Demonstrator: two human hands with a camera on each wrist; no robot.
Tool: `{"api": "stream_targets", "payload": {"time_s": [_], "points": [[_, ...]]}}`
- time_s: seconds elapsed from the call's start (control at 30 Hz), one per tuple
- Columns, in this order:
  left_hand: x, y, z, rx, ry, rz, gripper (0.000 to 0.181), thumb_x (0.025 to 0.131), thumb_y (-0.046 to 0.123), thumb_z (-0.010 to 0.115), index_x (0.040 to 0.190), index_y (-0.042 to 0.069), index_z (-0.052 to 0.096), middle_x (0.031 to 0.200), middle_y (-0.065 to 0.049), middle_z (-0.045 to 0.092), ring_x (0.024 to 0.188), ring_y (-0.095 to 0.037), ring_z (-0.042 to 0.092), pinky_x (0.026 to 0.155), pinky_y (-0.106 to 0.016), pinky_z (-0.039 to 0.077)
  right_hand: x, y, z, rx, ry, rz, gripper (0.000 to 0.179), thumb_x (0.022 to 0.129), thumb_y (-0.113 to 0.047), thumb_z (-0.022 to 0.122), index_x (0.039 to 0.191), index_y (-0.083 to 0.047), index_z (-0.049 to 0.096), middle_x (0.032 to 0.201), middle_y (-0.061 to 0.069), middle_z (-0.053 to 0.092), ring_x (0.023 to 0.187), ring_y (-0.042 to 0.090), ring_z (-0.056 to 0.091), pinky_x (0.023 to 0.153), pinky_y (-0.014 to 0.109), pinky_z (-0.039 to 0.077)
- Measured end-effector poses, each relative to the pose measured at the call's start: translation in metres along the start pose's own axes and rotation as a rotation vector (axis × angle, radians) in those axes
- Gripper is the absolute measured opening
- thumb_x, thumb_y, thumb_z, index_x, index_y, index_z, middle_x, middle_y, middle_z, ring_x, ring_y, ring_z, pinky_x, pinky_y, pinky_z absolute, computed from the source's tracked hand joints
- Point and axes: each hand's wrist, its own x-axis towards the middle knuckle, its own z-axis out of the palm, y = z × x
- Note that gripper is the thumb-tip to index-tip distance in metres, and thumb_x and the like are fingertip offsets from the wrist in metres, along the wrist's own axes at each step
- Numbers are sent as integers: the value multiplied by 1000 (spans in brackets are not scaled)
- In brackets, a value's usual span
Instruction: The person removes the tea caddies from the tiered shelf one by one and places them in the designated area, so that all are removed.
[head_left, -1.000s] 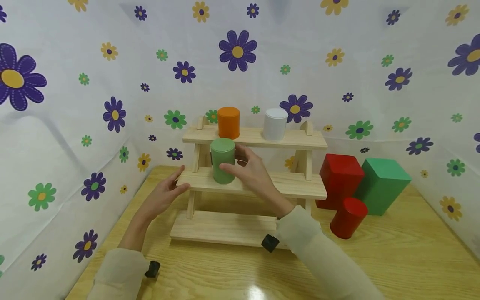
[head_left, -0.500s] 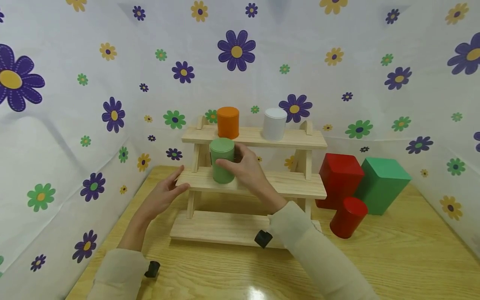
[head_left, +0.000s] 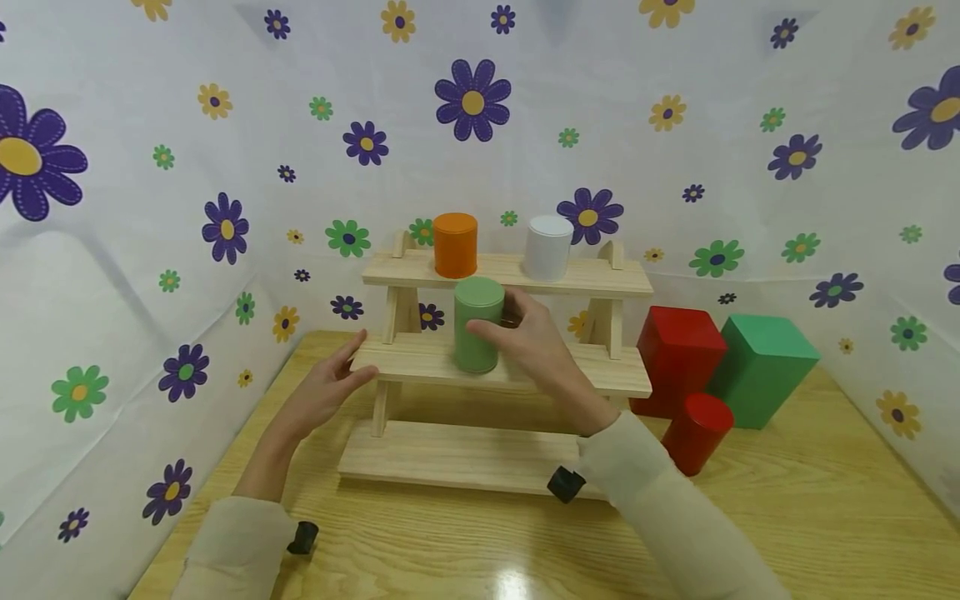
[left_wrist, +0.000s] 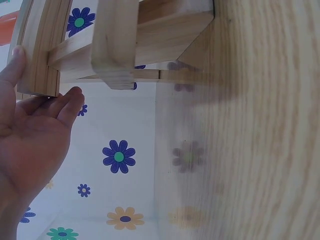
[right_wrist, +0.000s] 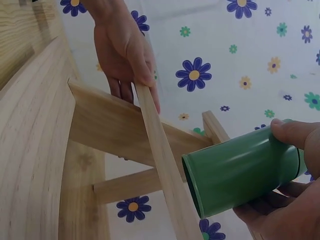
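Observation:
In the head view, a green cylindrical tin (head_left: pixel 474 342) stands upright at the middle tier of a wooden three-tier stand (head_left: pixel 420 454). My right hand (head_left: pixel 536 346) grips this tin from its right side, thumb across the front and fingers behind. Seen from the right wrist, the tin's base is close to the board; whether they touch I cannot tell. My left hand (head_left: pixel 322 396) holds the left end of the middle board, its thumb on the near side in the left wrist view and its fingers beneath. On the top tier sit an orange tin (head_left: pixel 455 246) and a white tin (head_left: pixel 547 248).
Right of the stand, a red box (head_left: pixel 678 358) and a green box (head_left: pixel 768 367) stand on the wooden table (head_left: pixel 420 550). A red tin (head_left: pixel 699 429) is in front of them. Flower-patterned cloth (head_left: pixel 480 183) encloses the back and sides.
My right hand has shifted the green tin a short way to the right along the middle tier within the last half second. The left hand stays at the board's end.

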Motion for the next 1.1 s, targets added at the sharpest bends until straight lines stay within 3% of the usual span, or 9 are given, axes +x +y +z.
{"api": "stream_targets", "payload": {"time_s": [0.23, 0.43, 0.77, 1.0, 1.1], "points": [[-1, -1, 0, -4, -3, 4, 76, 107, 41, 57, 167, 14, 17, 172, -7, 13, 153, -41, 22, 118, -59, 29, -13, -3, -26, 43, -5, 30, 67, 97, -24, 76, 154, -7, 45, 146, 10, 56, 134, 28, 53, 115, 47, 40], [0, -2, -1, -5, -7, 8, 75, 108, 40, 56, 167, 15, 17, 172, -7, 12, 154, -41, 20, 119, -59, 28, -28, -5, -55, 17, 15, 15, 70, 98, -23, 74, 157, -5, 41, 151, 13, 53, 138, 32, 51, 116, 50, 38], [0, -1, -2, 0, -14, 16, 74, 108, 40, 55, 167, 15, 17, 172, -7, 12, 154, -40, 19, 119, -60, 27, -60, -13, -108, -124, 105, 57, 76, 99, -32, 73, 160, -7, 36, 153, 14, 51, 141, 34, 48, 116, 57, 36], [0, -3, -1, -10, -14, 19, 73, 108, 39, 55, 167, 16, 17, 172, -6, 12, 155, -39, 18, 119, -59, 26, -84, -11, -141, -207, 157, 73, 70, 101, -37, 69, 159, -15, 39, 152, 10, 52, 140, 32, 49, 113, 58, 39], [0, -3, -2, -9, -13, 19, 73, 108, 39, 55, 167, 16, 17, 172, -6, 12, 154, -39, 19, 119, -59, 27, -92, -9, -156, -245, 178, 115, 73, 102, -39, 67, 162, -16, 34, 156, 11, 47, 143, 36, 43, 115, 63, 34]]}}
